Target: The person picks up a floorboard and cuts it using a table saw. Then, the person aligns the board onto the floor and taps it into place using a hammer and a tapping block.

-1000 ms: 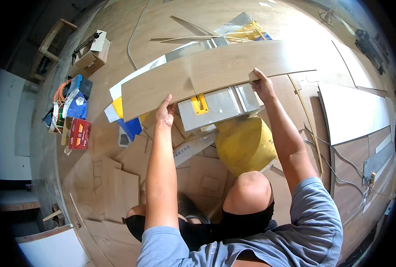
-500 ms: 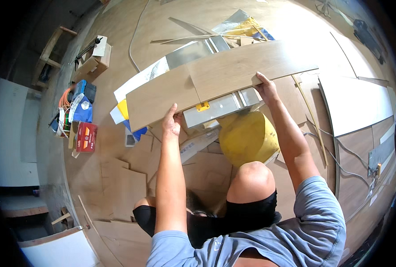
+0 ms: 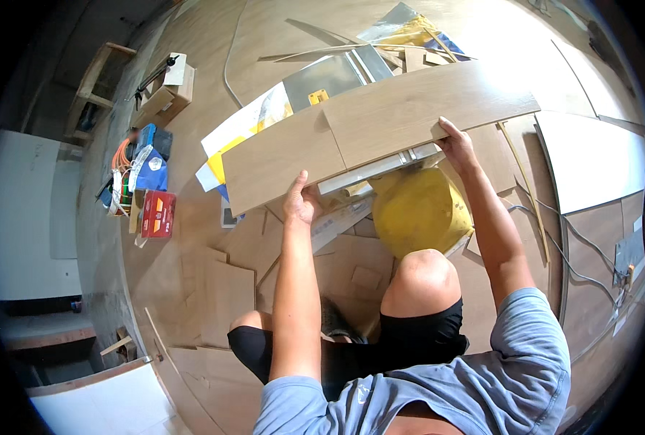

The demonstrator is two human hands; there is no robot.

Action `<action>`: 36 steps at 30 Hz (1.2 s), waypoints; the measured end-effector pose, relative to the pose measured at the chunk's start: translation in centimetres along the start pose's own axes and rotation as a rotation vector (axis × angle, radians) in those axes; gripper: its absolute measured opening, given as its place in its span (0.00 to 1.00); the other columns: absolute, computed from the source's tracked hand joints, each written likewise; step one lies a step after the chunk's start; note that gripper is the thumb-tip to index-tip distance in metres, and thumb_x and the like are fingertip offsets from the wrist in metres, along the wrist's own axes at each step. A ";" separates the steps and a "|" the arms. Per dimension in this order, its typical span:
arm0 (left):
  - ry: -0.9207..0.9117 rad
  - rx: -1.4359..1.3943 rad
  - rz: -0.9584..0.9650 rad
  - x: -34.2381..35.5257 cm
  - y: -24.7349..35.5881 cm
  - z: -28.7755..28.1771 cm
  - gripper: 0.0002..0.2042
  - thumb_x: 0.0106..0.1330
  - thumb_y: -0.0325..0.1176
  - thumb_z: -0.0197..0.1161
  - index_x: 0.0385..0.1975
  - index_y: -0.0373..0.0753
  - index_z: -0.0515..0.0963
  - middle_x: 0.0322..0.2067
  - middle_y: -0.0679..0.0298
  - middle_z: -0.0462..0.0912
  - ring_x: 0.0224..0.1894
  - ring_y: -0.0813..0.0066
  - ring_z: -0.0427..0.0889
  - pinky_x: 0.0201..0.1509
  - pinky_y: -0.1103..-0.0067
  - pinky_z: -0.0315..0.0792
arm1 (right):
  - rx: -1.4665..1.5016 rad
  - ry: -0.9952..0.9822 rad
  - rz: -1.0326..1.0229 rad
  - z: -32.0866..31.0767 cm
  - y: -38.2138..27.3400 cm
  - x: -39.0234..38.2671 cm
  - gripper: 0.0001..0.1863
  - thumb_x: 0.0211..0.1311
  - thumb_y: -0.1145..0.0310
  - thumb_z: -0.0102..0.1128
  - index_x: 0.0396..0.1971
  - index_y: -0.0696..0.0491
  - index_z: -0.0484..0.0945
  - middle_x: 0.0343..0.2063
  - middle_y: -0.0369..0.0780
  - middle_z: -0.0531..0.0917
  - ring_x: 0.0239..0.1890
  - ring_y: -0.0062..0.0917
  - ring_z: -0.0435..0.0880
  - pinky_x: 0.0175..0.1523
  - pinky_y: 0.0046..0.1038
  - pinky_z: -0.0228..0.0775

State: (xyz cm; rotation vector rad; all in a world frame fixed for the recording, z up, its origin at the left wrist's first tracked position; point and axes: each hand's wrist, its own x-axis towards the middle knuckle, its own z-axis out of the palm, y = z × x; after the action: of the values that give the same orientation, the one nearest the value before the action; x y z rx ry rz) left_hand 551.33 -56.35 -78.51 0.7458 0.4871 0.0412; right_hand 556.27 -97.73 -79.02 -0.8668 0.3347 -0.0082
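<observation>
Both my hands grip the near edge of a wood-look floor plank (image 3: 402, 105), which a seam crosses left of its middle. My left hand (image 3: 301, 199) is closed on the edge near the left part, thumb on top. My right hand (image 3: 456, 145) pinches the same edge further right, thumb on the upper face. Beneath the plank lies a grey metal bench-like tool (image 3: 366, 172) with a small yellow part (image 3: 318, 96) showing past the far edge. The plank hides most of the tool. Close in front of my knees sits a rounded yellow object (image 3: 420, 214).
Loose planks and offcuts (image 3: 228, 297) lie around me. A red box (image 3: 156, 214), a blue-and-white bag (image 3: 148, 170) and a cardboard box (image 3: 167, 98) stand at left. To the right are a pale panel (image 3: 591, 163), a thin wooden strip (image 3: 525, 192) and cables (image 3: 583, 279).
The plank has shifted toward me over the metal tool, covering more of its near side; a yellow part now shows beyond the far edge. Both hands keep their grip. The whole view has shifted slightly.
</observation>
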 end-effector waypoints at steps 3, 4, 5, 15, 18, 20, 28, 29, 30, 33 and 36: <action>0.032 0.036 -0.003 -0.6 -0.2 -0.1 0.17 0.57 0.21 0.70 0.46 0.37 0.75 0.44 0.64 0.80 0.47 0.71 0.79 0.51 0.75 0.77 | 0.041 -0.047 0.002 -0.4 0.0 -0.3 0.17 0.63 0.63 0.66 0.41 0.62 0.79 0.38 0.40 0.80 0.40 0.26 0.81 0.47 0.28 0.77; 0.019 0.021 -0.010 -0.7 -0.2 -0.2 0.17 0.57 0.22 0.71 0.46 0.37 0.75 0.44 0.65 0.80 0.47 0.71 0.79 0.51 0.75 0.76 | 0.046 -0.004 0.023 -0.4 0.1 -0.4 0.17 0.63 0.63 0.66 0.41 0.62 0.79 0.38 0.40 0.80 0.40 0.25 0.81 0.47 0.28 0.77; 0.024 0.012 -0.002 -0.9 -0.3 -0.2 0.17 0.57 0.23 0.71 0.46 0.37 0.76 0.44 0.65 0.80 0.47 0.71 0.79 0.51 0.75 0.76 | 0.017 0.021 0.039 -0.5 0.0 -0.4 0.16 0.63 0.64 0.66 0.41 0.62 0.79 0.38 0.39 0.80 0.41 0.25 0.81 0.48 0.28 0.76; -0.009 0.029 -0.017 -3.7 0.1 0.2 0.18 0.56 0.24 0.73 0.46 0.41 0.76 0.44 0.66 0.80 0.46 0.73 0.79 0.50 0.76 0.78 | -0.121 0.026 0.054 -2.5 -2.0 -1.5 0.14 0.61 0.63 0.67 0.38 0.60 0.81 0.35 0.37 0.81 0.36 0.22 0.80 0.40 0.23 0.73; -0.005 0.052 0.061 -3.9 1.0 -0.2 0.21 0.55 0.24 0.73 0.49 0.41 0.76 0.46 0.66 0.80 0.47 0.72 0.79 0.51 0.74 0.76 | -0.115 -0.053 -0.047 -5.4 -5.8 -0.1 0.11 0.62 0.64 0.64 0.36 0.56 0.81 0.34 0.36 0.81 0.37 0.21 0.79 0.43 0.25 0.72; 0.099 0.170 0.118 -2.9 3.3 -1.3 0.24 0.54 0.23 0.73 0.52 0.39 0.75 0.49 0.63 0.79 0.48 0.70 0.78 0.54 0.73 0.75 | -0.098 0.040 -0.057 -8.0 -9.7 2.2 0.10 0.63 0.64 0.62 0.35 0.56 0.80 0.34 0.36 0.81 0.40 0.21 0.79 0.47 0.25 0.71; 0.167 0.563 0.302 -4.6 28.7 -12.2 0.20 0.60 0.22 0.67 0.52 0.28 0.73 0.51 0.57 0.78 0.53 0.66 0.77 0.60 0.70 0.71 | -0.522 0.121 0.058 -19.6 -21.0 2.0 0.15 0.61 0.63 0.60 0.42 0.58 0.79 0.34 0.40 0.84 0.37 0.28 0.83 0.46 0.32 0.77; 0.232 0.621 0.365 -6.8 31.9 -13.9 0.19 0.61 0.24 0.66 0.51 0.30 0.72 0.50 0.56 0.78 0.52 0.67 0.78 0.58 0.71 0.71 | -0.667 0.018 0.184 -20.9 -21.8 1.8 0.16 0.60 0.65 0.59 0.44 0.58 0.79 0.36 0.41 0.84 0.39 0.27 0.85 0.44 0.29 0.79; 0.298 0.692 0.386 -9.3 35.0 -15.5 0.18 0.63 0.25 0.65 0.52 0.31 0.71 0.50 0.56 0.78 0.52 0.66 0.78 0.57 0.71 0.72 | -0.744 -0.026 0.228 -22.2 -21.6 1.9 0.17 0.61 0.65 0.58 0.45 0.60 0.79 0.36 0.42 0.84 0.36 0.27 0.85 0.41 0.28 0.80; 0.440 0.890 0.427 -18.2 38.5 -21.1 0.19 0.67 0.30 0.61 0.55 0.32 0.69 0.50 0.55 0.78 0.51 0.64 0.79 0.56 0.71 0.72 | -1.002 -0.022 0.155 -27.3 -19.1 2.4 0.16 0.58 0.65 0.62 0.44 0.55 0.79 0.31 0.34 0.83 0.18 0.15 0.72 0.21 0.19 0.58; 0.772 0.782 0.412 -27.9 35.2 -27.4 0.22 0.70 0.34 0.58 0.61 0.32 0.67 0.52 0.56 0.78 0.48 0.62 0.80 0.56 0.70 0.73 | -0.808 0.012 0.306 -33.0 -15.9 4.5 0.19 0.56 0.71 0.63 0.49 0.53 0.77 0.38 0.38 0.83 0.37 0.26 0.80 0.34 0.27 0.69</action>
State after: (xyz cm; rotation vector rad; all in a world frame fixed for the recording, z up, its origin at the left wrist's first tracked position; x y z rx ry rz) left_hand 519.27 -18.50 -61.04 1.6042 1.1031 0.5647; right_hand 552.93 -133.34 -88.15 -1.6045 0.4894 0.4312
